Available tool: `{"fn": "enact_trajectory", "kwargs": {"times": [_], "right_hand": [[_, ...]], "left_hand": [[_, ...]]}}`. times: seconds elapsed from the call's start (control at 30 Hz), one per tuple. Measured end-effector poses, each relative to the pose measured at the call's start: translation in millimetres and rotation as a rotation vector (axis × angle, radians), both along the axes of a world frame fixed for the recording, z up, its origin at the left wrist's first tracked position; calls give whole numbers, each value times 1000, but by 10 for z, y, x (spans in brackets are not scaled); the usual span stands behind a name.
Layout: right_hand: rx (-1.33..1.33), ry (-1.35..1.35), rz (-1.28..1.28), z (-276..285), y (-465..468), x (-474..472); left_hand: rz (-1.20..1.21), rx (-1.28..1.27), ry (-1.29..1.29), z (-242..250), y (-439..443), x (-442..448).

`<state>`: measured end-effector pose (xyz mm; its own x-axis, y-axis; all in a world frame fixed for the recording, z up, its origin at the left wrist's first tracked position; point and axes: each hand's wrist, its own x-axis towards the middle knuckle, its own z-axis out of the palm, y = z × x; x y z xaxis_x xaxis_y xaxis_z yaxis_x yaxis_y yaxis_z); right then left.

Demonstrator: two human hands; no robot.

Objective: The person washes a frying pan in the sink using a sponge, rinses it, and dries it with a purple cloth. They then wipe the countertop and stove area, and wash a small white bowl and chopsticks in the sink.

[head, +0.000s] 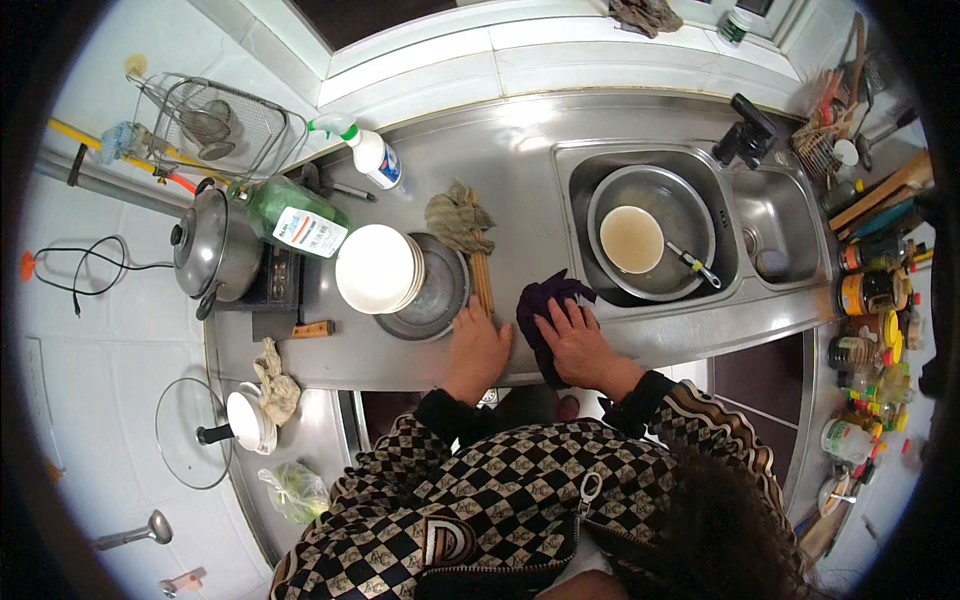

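Under my right hand [581,346] a dark purple cloth [541,300] is bunched on the steel counter at the sink's near left corner; the fingers are spread over it. My left hand [480,346] rests palm down beside it, thumb apart. Its fingertips are at the near ends of several wooden chopsticks [481,281] and close to the rim of a round grey metal dish [448,289]. A stack of white bowls [375,270] overlaps this dish. A crumpled patterned rag [457,216] covers the far part of the chopsticks.
In the steel sink [581,187] sits a metal basin [686,202] of cloudy water with a bowl [631,238] and a peeler-like tool [694,264]. Leftward are a cleaver [285,328], a green bottle [292,214], a spray bottle [375,157] and a lidded pot [214,244]. Jars [874,292] line the right.
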<state>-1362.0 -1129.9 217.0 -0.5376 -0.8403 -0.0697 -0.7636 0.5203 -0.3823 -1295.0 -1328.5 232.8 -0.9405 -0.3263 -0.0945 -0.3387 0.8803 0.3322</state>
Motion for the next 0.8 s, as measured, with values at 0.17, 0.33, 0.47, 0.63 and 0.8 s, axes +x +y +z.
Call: {"fn": "enact_trajectory", "kwargs": {"times": [0.17,0.33,0.47,0.63,0.8], "right_hand": [[50,-45,85,111,-251,-153],[34,-125,201,139,-230,-284],[-12,36,365,11,-155,-423],[-133,143,405,-130,-74,-514],[-246,146,443,-174,-42,-632]], "left_hand": [[-81,-257,-159,-118,-17,-402],[68,-414,-85,-335,-19,-646],[198,-413,-117,-381,7,-788],[378,-302,-223,-307,130,-907],[443,-300,-286,-345,197,-1026]]}}
